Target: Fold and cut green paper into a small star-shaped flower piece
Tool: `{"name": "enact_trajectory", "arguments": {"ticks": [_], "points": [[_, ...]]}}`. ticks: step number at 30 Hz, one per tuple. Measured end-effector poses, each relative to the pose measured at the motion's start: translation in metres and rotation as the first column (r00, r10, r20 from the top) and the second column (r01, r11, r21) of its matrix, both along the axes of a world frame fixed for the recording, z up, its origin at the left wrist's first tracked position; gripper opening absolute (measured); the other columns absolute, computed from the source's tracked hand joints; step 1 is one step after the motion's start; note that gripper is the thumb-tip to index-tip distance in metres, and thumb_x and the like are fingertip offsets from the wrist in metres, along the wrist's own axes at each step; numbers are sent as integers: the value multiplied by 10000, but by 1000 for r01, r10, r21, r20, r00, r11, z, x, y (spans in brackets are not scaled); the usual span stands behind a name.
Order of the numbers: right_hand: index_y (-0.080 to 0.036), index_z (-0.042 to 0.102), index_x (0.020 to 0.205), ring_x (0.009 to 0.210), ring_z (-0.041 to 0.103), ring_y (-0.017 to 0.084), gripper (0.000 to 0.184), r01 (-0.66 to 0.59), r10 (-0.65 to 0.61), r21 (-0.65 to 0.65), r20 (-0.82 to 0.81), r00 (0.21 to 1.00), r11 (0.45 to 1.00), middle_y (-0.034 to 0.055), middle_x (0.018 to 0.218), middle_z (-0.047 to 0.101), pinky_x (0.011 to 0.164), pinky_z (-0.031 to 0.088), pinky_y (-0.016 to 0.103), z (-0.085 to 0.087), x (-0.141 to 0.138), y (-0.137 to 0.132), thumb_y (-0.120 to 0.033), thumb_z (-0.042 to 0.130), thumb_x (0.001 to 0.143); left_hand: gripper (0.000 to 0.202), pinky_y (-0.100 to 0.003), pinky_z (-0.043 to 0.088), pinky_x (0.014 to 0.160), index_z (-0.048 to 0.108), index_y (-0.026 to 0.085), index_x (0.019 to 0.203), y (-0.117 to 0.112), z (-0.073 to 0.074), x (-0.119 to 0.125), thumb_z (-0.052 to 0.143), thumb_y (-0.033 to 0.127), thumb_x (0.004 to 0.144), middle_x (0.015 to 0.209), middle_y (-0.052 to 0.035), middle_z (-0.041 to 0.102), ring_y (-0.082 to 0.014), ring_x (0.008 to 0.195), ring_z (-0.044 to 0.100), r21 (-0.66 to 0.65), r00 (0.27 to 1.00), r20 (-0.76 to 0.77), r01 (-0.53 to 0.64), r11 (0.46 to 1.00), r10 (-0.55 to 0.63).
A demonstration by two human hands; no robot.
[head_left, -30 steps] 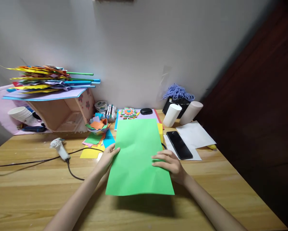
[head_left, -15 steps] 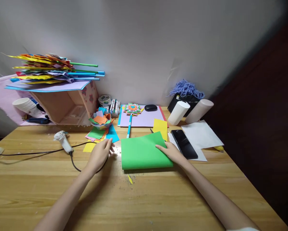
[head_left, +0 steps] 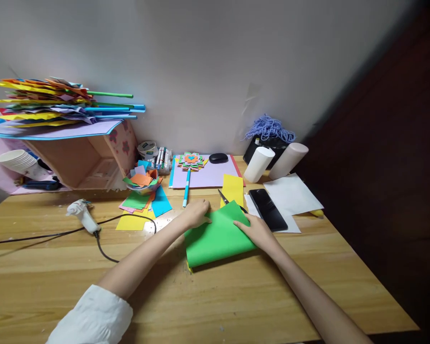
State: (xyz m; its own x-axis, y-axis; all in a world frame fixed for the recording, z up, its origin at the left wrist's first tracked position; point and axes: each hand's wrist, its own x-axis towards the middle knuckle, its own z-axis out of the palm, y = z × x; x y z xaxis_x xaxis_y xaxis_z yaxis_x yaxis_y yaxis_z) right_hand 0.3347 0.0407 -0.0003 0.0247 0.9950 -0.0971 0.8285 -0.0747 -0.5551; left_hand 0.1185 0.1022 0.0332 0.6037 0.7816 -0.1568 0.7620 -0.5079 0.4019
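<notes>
A folded sheet of green paper (head_left: 218, 239) lies slightly turned in front of me, its rounded fold toward me. My right hand (head_left: 257, 231) grips its right edge, thumb on top and the other fingers hidden beneath. At the upper left edge my left hand (head_left: 198, 213) is closed on the same paper, its fingertips partly out of sight. Just behind the sheet are scissors (head_left: 222, 196), partly covered, and a yellow paper strip (head_left: 232, 186). A bit of yellow (head_left: 189, 267) peeks out under the near left corner.
A glue gun (head_left: 83, 217) with a black cord lies left. Behind are a bowl of paper scraps (head_left: 143, 184), a paper flower on a blue stick (head_left: 191, 161) and a mouse (head_left: 218, 158). A phone (head_left: 268, 210), white sheets (head_left: 293, 196) and two white rolls (head_left: 259, 164) stand right.
My left hand has moved right from the bare table onto the green paper's upper left edge. The paper has turned a little, and my view has shifted slightly.
</notes>
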Motion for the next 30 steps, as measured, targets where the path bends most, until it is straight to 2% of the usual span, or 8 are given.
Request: {"name": "enact_trajectory", "arguments": {"ticks": [6, 11, 13, 15, 17, 19, 23, 30], "points": [[-160, 605, 857, 903, 527, 284, 261, 41, -61, 198, 97, 993, 979, 124, 926, 568, 811, 425, 376, -14, 8, -2, -380, 605, 718, 130, -249, 378, 593, 563, 172, 776, -8, -10, -6, 631, 258, 707, 831, -50, 630, -197, 762, 574, -61, 997, 48, -52, 997, 55], [-178, 548, 897, 962, 505, 292, 381, 209, -165, 277, -174, 971, 938, 125, 986, 542, 855, 404, 438, -16, 11, -1, -502, 590, 701, 142, -261, 377, 636, 509, 179, 753, -30, -7, -17, 518, 314, 797, 821, -42, 592, -183, 765, 542, -37, 977, 164, -131, 991, 136], [-181, 475, 1066, 1087, 464, 300, 606, 366, -235, 266, -419, 877, 892, 150, 1148, 488, 914, 382, 445, -13, 8, 0, -546, 654, 616, 160, -256, 373, 635, 467, 187, 747, -39, -3, -22, 471, 328, 822, 774, -21, 567, -167, 731, 525, -36, 922, 303, -242, 970, 241], [-204, 385, 1174, 1149, 453, 284, 756, 412, -230, 103, -696, 680, 905, 151, 1240, 461, 938, 387, 433, -9, -1, 1, -556, 685, 577, 175, -243, 359, 613, 425, 192, 727, -46, 2, -25, 457, 331, 827, 714, 7, 527, -148, 679, 497, -66, 820, 465, -342, 937, 332], [-223, 387, 1180, 1129, 498, 258, 708, 277, -193, -73, -879, 436, 958, 122, 1225, 520, 932, 414, 411, -3, -13, 0, -523, 685, 612, 190, -230, 342, 587, 401, 193, 704, -51, 7, -24, 455, 328, 827, 674, 25, 484, -132, 641, 463, -108, 741, 557, -383, 918, 375], [-209, 451, 1138, 1107, 526, 250, 614, 185, -171, -119, -940, 294, 976, 102, 1184, 574, 936, 424, 395, 5, -26, -2, -448, 707, 634, 214, -220, 325, 560, 396, 190, 680, -54, 10, -22, 471, 336, 817, 635, 37, 447, -121, 609, 435, -170, 689, 594, -397, 902, 415], [-159, 553, 1073, 1038, 576, 272, 524, 243, -196, -138, -953, 232, 960, 103, 1108, 633, 900, 460, 399, 17, -40, -9, -355, 739, 624, 228, -215, 353, 556, 444, 182, 696, -54, 10, -20, 514, 376, 791, 638, 32, 506, -124, 617, 482, -363, 609, 623, -332, 871, 491], [-168, 593, 1043, 1045, 579, 269, 448, 200, -208, -168, -957, 201, 965, 91, 1127, 629, 884, 479, 389, 14, -46, -18, -341, 722, 650, 333, -325, 444, 830, 604, 149, 996, -52, 4, -20, 527, 397, 787, 1077, -95, 636, -243, 993, 572, -531, 598, 600, -200, 823, 532]]}}
